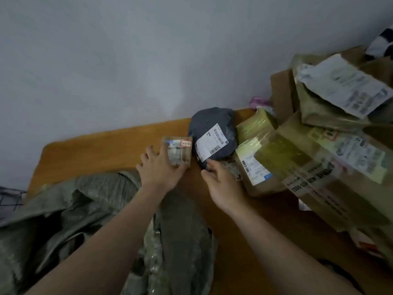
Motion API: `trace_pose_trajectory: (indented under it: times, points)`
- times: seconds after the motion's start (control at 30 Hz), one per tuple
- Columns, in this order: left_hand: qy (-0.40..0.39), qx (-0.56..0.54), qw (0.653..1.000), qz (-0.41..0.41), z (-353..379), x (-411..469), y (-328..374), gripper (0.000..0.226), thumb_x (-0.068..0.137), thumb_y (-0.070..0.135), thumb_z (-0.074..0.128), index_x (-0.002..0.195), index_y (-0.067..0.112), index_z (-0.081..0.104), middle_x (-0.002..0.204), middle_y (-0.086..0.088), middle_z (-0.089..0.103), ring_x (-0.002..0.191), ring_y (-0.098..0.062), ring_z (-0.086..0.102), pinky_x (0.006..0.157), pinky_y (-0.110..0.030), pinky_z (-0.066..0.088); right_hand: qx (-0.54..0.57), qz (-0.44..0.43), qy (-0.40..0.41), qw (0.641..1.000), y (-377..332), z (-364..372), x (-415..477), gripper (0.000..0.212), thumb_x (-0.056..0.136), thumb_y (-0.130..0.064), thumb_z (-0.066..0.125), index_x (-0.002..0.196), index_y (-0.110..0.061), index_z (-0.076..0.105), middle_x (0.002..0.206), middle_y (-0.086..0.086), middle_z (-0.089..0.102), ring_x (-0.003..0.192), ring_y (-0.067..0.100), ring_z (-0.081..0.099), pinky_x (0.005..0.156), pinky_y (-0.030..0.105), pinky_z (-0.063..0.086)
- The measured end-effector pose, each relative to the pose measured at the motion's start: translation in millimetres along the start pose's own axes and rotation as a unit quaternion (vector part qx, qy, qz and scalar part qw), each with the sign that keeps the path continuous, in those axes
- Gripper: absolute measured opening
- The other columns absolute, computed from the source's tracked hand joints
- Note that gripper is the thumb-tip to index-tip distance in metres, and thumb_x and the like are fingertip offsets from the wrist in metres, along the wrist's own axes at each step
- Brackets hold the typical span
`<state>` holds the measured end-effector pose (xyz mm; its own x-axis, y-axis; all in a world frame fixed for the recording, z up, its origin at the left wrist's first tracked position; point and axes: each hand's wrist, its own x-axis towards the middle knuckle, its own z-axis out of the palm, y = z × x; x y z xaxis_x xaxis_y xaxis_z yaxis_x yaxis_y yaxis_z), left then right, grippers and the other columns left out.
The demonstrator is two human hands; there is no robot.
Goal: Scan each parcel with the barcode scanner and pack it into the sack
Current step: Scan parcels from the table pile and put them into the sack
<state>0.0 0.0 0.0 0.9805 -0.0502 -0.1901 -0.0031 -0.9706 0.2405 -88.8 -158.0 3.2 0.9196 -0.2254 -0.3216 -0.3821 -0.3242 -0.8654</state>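
Observation:
A small taped cardboard parcel with a handwritten sticker lies on the orange table. My left hand lies over its near side, fingers spread and touching it. Just right of it sits a dark grey bag parcel with a white barcode label. My right hand reaches to that bag's near edge with loosely bent fingers, holding nothing. A crumpled grey-green woven sack covers the near left of the table under my forearms. No barcode scanner is visible.
Taped cardboard boxes with shipping labels are piled at the right, with a brown paper parcel on top. A pale wall stands behind the table. A checked cloth shows at the left edge.

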Motion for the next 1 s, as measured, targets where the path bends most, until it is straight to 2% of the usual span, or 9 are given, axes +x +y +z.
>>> trace_pose_trajectory:
  times: [0.2, 0.37, 0.47, 0.57, 0.63, 0.7, 0.77, 0.9, 1.0]
  points:
    - [-0.008, -0.035, 0.998, -0.051, 30.4, 34.5, 14.4, 0.101, 0.074, 0.078, 0.068, 0.148, 0.022, 0.029, 0.142, -0.017, 0.043, 0.133, -0.044, 0.044, 0.105, -0.058, 0.042, 0.024, 0.017, -0.038, 0.999, 27.8, 1.3, 19.7, 0.048, 0.108, -0.034, 0.049, 0.155, -0.026, 0.041, 0.153, -0.001, 0.051, 0.138, 0.014, 0.049, 0.108, 0.029, 0.038]
    - [-0.001, -0.142, 0.988, -0.067, 32.0, 7.8, 18.5, 0.095, 0.07, 0.056, 0.085, 0.138, 0.016, 0.032, 0.133, -0.014, 0.044, 0.123, -0.043, 0.051, 0.094, -0.048, 0.045, 0.087, 0.033, -0.009, 0.996, 40.1, -5.5, -3.8, 0.046, 0.107, -0.033, 0.051, 0.152, -0.022, 0.047, 0.15, -0.001, 0.053, 0.126, 0.002, 0.05, 0.103, 0.02, 0.036]
    - [0.029, -0.22, 0.975, -0.018, 18.3, -32.1, 16.2, 0.101, 0.061, 0.052, 0.091, 0.138, 0.021, 0.034, 0.133, -0.008, 0.048, 0.119, -0.035, 0.055, 0.092, -0.045, 0.048, 0.158, 0.056, 0.004, 0.986, 36.9, -9.3, -33.2, 0.047, 0.106, -0.034, 0.054, 0.151, -0.025, 0.046, 0.144, -0.007, 0.054, 0.111, -0.011, 0.051, 0.096, 0.011, 0.041]
    - [0.043, -0.286, 0.956, 0.058, -6.0, -86.9, 18.0, 0.102, 0.058, 0.053, 0.088, 0.142, 0.031, 0.034, 0.134, 0.002, 0.049, 0.118, -0.021, 0.055, 0.092, -0.042, 0.053, 0.254, 0.084, 0.01, 0.964, 23.5, -14.5, -65.5, 0.056, 0.101, -0.04, 0.06, 0.152, -0.031, 0.041, 0.141, -0.014, 0.055, 0.127, 0.002, 0.053, 0.112, 0.035, 0.044]
    - [0.029, -0.3, 0.948, 0.107, -20.9, -128.4, 19.6, 0.104, 0.059, 0.051, 0.09, 0.145, 0.035, 0.033, 0.136, 0.005, 0.051, 0.112, -0.013, 0.057, 0.087, -0.038, 0.055, 0.298, 0.093, 0.006, 0.95, 12.1, -21.0, -91.8, 0.052, 0.098, -0.041, 0.063, 0.145, -0.038, 0.04, 0.129, -0.022, 0.059, 0.123, 0.005, 0.058, 0.104, 0.041, 0.05]
    - [0.007, -0.301, 0.944, 0.136, -32.0, -168.9, 17.4, 0.108, 0.059, 0.051, 0.093, 0.146, 0.039, 0.031, 0.137, 0.008, 0.052, 0.11, -0.012, 0.062, 0.088, -0.036, 0.057, 0.318, 0.099, 0.019, 0.943, 2.4, -28.2, -123.7, 0.052, 0.097, -0.04, 0.064, 0.144, -0.036, 0.042, 0.129, -0.015, 0.062, 0.114, 0.007, 0.064, 0.085, 0.035, 0.059]
    - [-0.017, -0.287, 0.946, 0.152, -39.6, -203.4, 11.9, 0.109, 0.059, 0.054, 0.093, 0.146, 0.043, 0.03, 0.134, 0.011, 0.05, 0.113, -0.013, 0.062, 0.091, -0.038, 0.057, 0.334, 0.115, 0.052, 0.934, 1.6, -33.9, -156.1, 0.054, 0.095, -0.042, 0.066, 0.144, -0.028, 0.047, 0.134, -0.002, 0.063, 0.114, 0.016, 0.067, 0.075, 0.034, 0.063]
    - [-0.048, -0.265, 0.948, 0.169, -45.1, -254.4, 2.0, 0.106, 0.063, 0.049, 0.093, 0.15, 0.042, 0.032, 0.132, 0.007, 0.046, 0.109, -0.013, 0.058, 0.088, -0.038, 0.055, 0.28, 0.124, 0.048, 0.951, 9.1, -44.9, -218.3, 0.068, 0.078, -0.065, 0.064, 0.135, -0.029, 0.058, 0.127, 0.001, 0.07, 0.107, 0.019, 0.072, 0.083, 0.037, 0.063]
    - [-0.075, -0.256, 0.943, 0.198, -50.8, -281.7, 0.9, 0.092, 0.06, 0.053, 0.092, 0.138, 0.04, 0.045, 0.121, 0.012, 0.053, 0.102, -0.011, 0.061, 0.082, -0.035, 0.055, 0.258, 0.113, 0.049, 0.958, 16.4, -53.5, -254.9, 0.065, 0.079, -0.065, 0.059, 0.129, -0.025, 0.063, 0.12, 0.002, 0.074, 0.099, 0.019, 0.076, 0.079, 0.037, 0.063]
